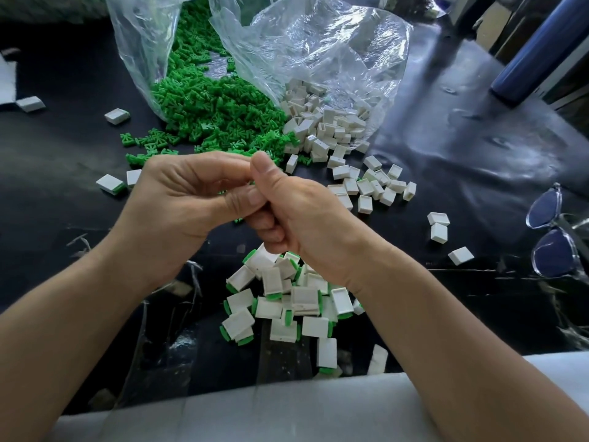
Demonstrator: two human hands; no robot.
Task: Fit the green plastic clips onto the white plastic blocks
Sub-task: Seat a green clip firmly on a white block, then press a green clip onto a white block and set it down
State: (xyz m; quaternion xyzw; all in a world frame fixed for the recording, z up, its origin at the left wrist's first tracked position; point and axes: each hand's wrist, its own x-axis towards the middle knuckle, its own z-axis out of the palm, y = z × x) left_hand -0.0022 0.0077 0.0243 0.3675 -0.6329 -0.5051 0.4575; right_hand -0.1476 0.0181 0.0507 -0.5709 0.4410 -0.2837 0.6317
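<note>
Green sliver of a clip [236, 221] shows between the curled fingers of the left hand [188, 199] and right hand [302, 215], both pinching it above the counter [446, 154]; any white block in the grip is hidden. Best bet: square the clip to the block's open end, press straight in with the thumbs, no twist. Both wrists raised, knuckles meeting, over the finished pile [287, 304]; loose clips [216, 116] and blocks [328, 129] lie beyond.
</note>
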